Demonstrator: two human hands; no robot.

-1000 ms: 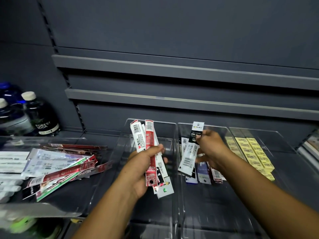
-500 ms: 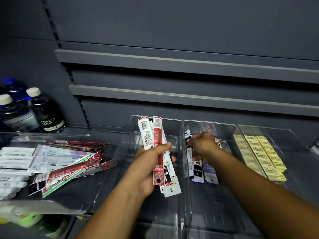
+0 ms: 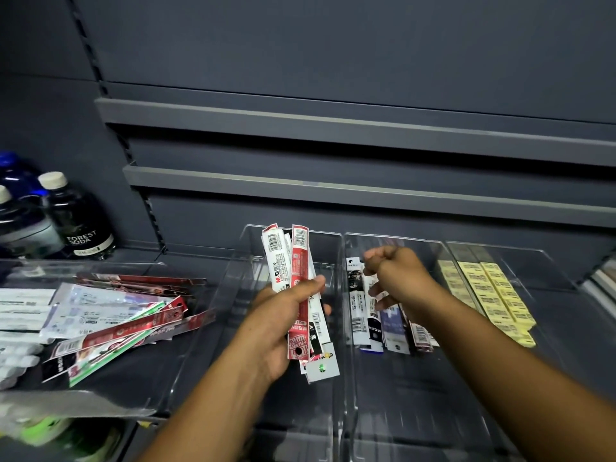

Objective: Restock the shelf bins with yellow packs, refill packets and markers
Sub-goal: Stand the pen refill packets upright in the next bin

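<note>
My left hand (image 3: 283, 315) is shut on a bundle of refill packets (image 3: 299, 258), red and white ones, held upright over the empty left clear bin (image 3: 240, 261). My right hand (image 3: 400, 278) hovers over the middle bin (image 3: 416, 395) with loosely curled fingers and nothing in its grasp; its fingertips touch the refill packets (image 3: 358, 315) lying in a row at the back of that bin. Yellow packs (image 3: 493, 295) lie in rows in the right bin (image 3: 546, 261).
A clear tray (image 3: 160, 378) at left holds a loose pile of packets (image 3: 110, 321) and white markers (image 3: 20, 355). Dark bottles (image 3: 80, 221) stand behind it. Grey shelf rails (image 3: 333, 191) run across the back wall above the bins.
My right hand lowered a black-and-white packet into the middle bin, let it go among the others, and has risen slightly. The left hand kept its bundle still.
</note>
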